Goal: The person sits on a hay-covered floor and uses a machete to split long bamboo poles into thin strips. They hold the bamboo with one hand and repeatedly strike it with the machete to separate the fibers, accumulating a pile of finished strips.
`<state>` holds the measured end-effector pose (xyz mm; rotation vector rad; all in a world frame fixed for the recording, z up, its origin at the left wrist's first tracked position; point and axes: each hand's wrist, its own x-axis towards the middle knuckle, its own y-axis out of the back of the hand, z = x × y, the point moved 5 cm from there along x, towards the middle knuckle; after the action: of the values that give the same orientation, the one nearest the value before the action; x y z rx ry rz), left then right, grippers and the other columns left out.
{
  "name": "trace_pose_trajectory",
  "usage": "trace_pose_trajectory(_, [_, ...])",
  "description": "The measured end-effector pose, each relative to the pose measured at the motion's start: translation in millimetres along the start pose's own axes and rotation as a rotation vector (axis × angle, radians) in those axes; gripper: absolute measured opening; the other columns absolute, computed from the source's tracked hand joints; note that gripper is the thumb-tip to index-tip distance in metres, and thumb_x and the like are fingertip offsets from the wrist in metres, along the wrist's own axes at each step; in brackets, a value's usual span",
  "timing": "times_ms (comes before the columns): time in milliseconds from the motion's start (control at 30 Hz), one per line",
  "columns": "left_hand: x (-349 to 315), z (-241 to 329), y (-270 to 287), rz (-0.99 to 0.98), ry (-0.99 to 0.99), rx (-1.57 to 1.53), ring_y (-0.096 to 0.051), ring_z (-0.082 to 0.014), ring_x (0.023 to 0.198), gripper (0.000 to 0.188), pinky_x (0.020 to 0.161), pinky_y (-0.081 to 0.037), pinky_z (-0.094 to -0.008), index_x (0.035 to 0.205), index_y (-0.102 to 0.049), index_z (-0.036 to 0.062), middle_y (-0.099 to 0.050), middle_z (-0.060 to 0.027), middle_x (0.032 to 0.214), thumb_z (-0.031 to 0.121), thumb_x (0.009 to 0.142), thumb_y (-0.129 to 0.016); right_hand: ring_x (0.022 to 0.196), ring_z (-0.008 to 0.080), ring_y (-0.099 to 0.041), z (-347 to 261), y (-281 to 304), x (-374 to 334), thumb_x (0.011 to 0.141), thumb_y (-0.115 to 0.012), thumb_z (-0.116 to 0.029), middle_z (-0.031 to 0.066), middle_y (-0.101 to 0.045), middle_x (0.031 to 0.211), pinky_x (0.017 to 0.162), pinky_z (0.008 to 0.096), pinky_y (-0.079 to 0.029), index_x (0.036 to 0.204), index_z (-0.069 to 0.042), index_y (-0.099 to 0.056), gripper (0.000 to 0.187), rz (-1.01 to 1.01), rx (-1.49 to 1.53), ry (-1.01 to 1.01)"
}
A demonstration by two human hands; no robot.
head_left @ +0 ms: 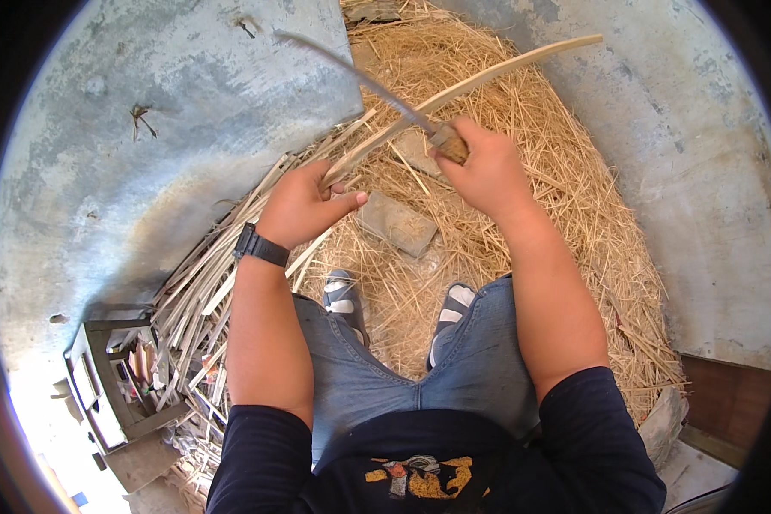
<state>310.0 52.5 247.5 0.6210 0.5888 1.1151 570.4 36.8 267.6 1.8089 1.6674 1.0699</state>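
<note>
The left hand [304, 201] is extending to the left of the flat block [398, 226], back upward, its fingers curling around the near end of a pale wooden strip [510, 70] and its thumb pointing toward the block. The right hand [491, 171], to the right of and beyond the block, is gripping the knife [394, 103] with fingers closing around its handle [451, 145], the forearm slanting inward. Beyond the block, the blade is crossing the rightward-slanting strip.

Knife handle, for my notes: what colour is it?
The knife handle is brown, best seen in the head view.
</note>
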Motion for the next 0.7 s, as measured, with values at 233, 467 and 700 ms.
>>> trace_pose_trajectory(233, [-2.6, -9.0, -3.5, 0.08, -0.106, -0.233, -0.062, -0.0145, 0.072, 0.049, 0.063, -0.049, -0.0325, 0.094, -0.065, -0.0019, -0.067, -0.0084, 0.082, 0.04, 0.08, -0.086, 0.088, 0.0355, -0.07, -31.7, -15.3, -9.1, 0.081, -0.075, -0.02, 0.0119, -0.073, 0.09, 0.075, 0.046, -0.056, 0.101, -0.012, -0.065, 0.023, -0.124, -0.117, 0.216])
trace_pose_trajectory(467, [-1.0, -9.9, 11.2, 0.044, 0.016, -0.13, -0.057, -0.0127, 0.071, 0.049, 0.062, -0.048, -0.0307, 0.095, -0.065, -0.0009, -0.063, -0.006, 0.079, 0.039, 0.079, -0.088, 0.082, 0.0384, -0.069, 11.5, 9.4, 8.9, 0.083, -0.073, -0.017, 0.0143, -0.07, 0.085, 0.071, 0.0474, -0.054, 0.1, -0.011, -0.065, 0.02, 0.037, -0.032, -0.002])
trace_pose_trajectory(700, [-3.4, 4.1, -9.3, -0.026, -0.046, -0.356, -0.058, -0.0124, 0.073, 0.052, 0.066, -0.05, -0.0301, 0.105, -0.066, -0.0027, -0.063, -0.0015, 0.083, 0.037, 0.078, -0.088, 0.081, 0.0382, -0.069, -33.2, -24.1, -6.3, 0.083, -0.074, -0.017, 0.0144, -0.07, 0.085, 0.071, 0.0487, -0.054, 0.102, -0.01, -0.063, 0.022, -0.036, -0.147, 0.245])
